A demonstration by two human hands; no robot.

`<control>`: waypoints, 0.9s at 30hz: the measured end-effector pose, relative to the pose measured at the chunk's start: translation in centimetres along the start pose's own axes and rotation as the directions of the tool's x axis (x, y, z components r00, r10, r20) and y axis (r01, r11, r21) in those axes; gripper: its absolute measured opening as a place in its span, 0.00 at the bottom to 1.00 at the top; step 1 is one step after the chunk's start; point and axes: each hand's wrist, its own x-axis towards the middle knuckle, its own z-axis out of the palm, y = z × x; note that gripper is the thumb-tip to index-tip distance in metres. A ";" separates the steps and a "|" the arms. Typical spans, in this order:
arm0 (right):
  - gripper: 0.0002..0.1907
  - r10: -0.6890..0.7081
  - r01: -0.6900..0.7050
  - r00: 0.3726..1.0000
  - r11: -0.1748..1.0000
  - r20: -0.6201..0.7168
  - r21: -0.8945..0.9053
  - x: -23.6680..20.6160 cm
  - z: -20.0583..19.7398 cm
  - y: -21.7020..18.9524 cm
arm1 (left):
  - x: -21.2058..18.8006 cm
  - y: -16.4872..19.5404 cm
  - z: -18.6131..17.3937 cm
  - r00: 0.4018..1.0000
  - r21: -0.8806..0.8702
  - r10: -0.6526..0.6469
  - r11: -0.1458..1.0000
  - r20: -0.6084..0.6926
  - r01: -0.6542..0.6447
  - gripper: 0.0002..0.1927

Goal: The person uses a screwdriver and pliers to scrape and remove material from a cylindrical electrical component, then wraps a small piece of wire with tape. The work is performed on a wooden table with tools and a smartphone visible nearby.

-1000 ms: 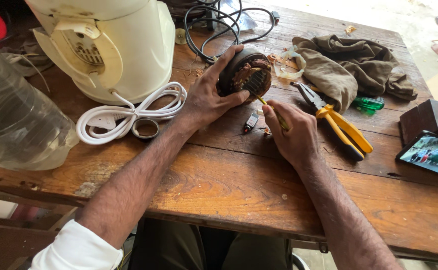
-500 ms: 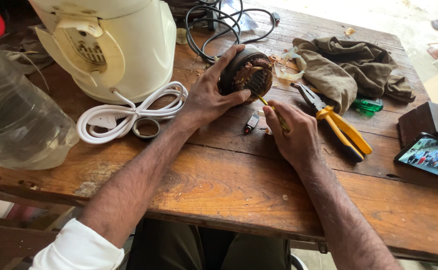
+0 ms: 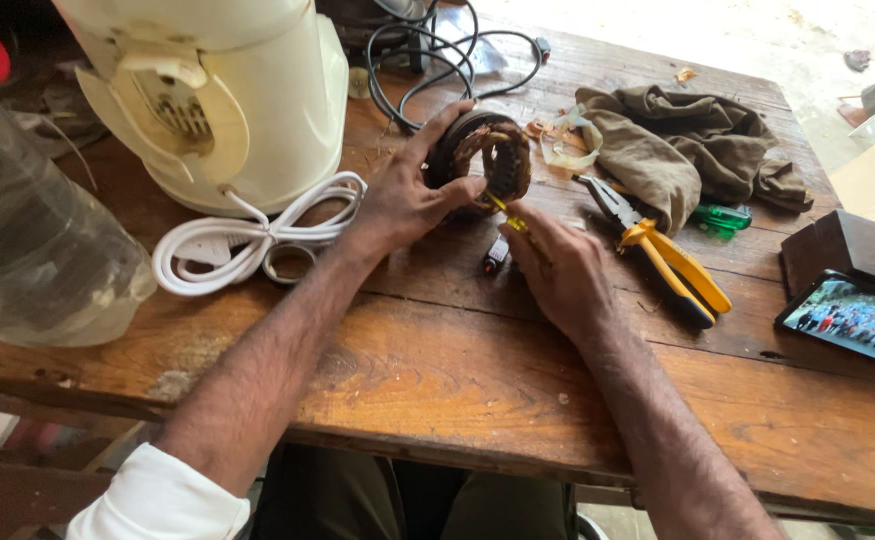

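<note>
Copper-wound, dark round motor coil [image 3: 485, 160] stands on edge near the middle of the worn wooden surface [image 3: 437, 370], tilted toward the person. The left hand [image 3: 412, 195] wraps its near-left rim, thumb curled over the top and fingers closed on the casing, so the coil sits inside that grip rather than beside it. The right hand [image 3: 557, 265] is closed on a thin yellow-handled tool [image 3: 507, 215] whose tip touches the windings at the coil's near edge. As I judge it, the tip could slip off the curved winding and jab the left thumb just beside it, or nick the fine wire, since the coil is braced by one hand only. A small dark cylindrical part [image 3: 495, 255] lies just near of the coil. Yellow-handled pliers [image 3: 662, 260] lie to the right, and a white coiled power cord [image 3: 257, 235] to the left.
</note>
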 end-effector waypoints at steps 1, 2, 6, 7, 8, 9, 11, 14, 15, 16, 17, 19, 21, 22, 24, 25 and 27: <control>0.14 0.054 -0.055 0.998 0.998 -0.010 -0.014 0.0 0.0 0.1 | 0.0 0.0 -0.1 0.999 0.003 0.033 0.999 -0.007 -0.033 0.46; 0.13 0.112 -0.112 0.994 0.993 -0.019 -0.031 0.0 0.0 0.1 | -0.2 0.0 0.0 0.998 0.002 0.067 0.998 -0.011 -0.067 0.46; 0.10 0.090 -0.097 0.985 0.994 -0.146 -0.045 0.0 -1.1 0.0 | -0.5 -0.2 0.3 0.994 -0.002 0.108 0.994 -0.015 -0.108 0.45; 0.10 0.157 -0.168 0.971 0.984 -0.180 -0.052 -0.1 -1.5 -0.2 | -0.6 -0.3 0.4 0.992 0.011 0.125 0.992 -0.012 -0.125 0.44; 0.10 0.220 -0.237 0.953 0.970 -0.210 -0.057 -0.2 -1.9 -0.3 | -0.6 -0.3 0.5 0.990 0.021 0.140 0.990 -0.012 -0.140 0.44; 0.10 0.279 -0.300 0.930 0.952 -0.238 -0.060 -0.2 -2.3 -0.4 | -0.6 -0.4 0.5 0.988 0.033 0.156 0.987 -0.016 -0.155 0.44; 0.09 0.200 -0.230 0.949 0.968 -0.243 -0.101 -0.3 -3.1 -0.6 | -0.8 -0.3 0.5 0.976 0.078 0.216 0.974 -0.028 -0.214 0.44; 0.08 0.139 -0.169 0.963 0.979 -0.232 -0.115 -0.2 -3.7 -0.6 | -1.0 0.0 0.6 0.981 0.060 0.195 0.979 -0.015 -0.193 0.45; 0.08 0.125 -0.154 0.966 0.982 -0.227 -0.112 -0.1 -3.7 -0.6 | -1.1 0.1 0.5 0.985 0.041 0.171 0.984 -0.007 -0.171 0.46; 0.07 0.129 -0.152 0.971 0.983 -0.203 -0.104 -0.1 -3.6 -0.5 | -1.2 0.2 0.6 0.985 0.040 0.172 0.984 -0.009 -0.172 0.47; 0.07 0.132 -0.151 0.975 0.984 -0.180 -0.098 -0.2 -3.8 -0.5 | -1.3 0.3 0.5 0.984 0.039 0.175 0.984 -0.011 -0.175 0.48; 0.08 0.134 -0.144 0.984 0.986 -0.119 -0.079 -0.2 -3.7 -0.5 | -1.4 0.4 0.6 0.977 0.056 0.212 0.976 -0.024 -0.211 0.49; 0.09 0.133 -0.135 0.990 0.989 -0.045 -0.058 -0.1 -3.5 -0.6 | -1.4 0.5 0.6 0.958 0.091 0.283 0.956 -0.041 -0.278 0.50; 0.09 0.137 -0.139 0.990 0.988 -0.035 -0.070 -0.1 -3.4 -0.7 | -1.4 0.5 0.7 0.953 0.125 0.301 0.948 -0.040 -0.294 0.49; 0.11 0.147 -0.148 0.989 0.984 -0.014 -0.096 -0.3 -3.4 -1.0 | -1.5 0.6 0.8 0.942 0.189 0.334 0.928 -0.035 -0.322 0.47; 0.12 0.153 -0.154 0.988 0.983 -0.012 -0.102 -0.3 -3.4 -1.0 | -1.5 0.6 0.9 0.944 0.175 0.328 0.932 -0.034 -0.317 0.47; 0.12 0.167 -0.167 0.986 0.980 -0.006 -0.112 -0.2 -3.5 -1.1 | -1.7 0.7 1.0 0.949 0.146 0.313 0.941 -0.031 -0.305 0.47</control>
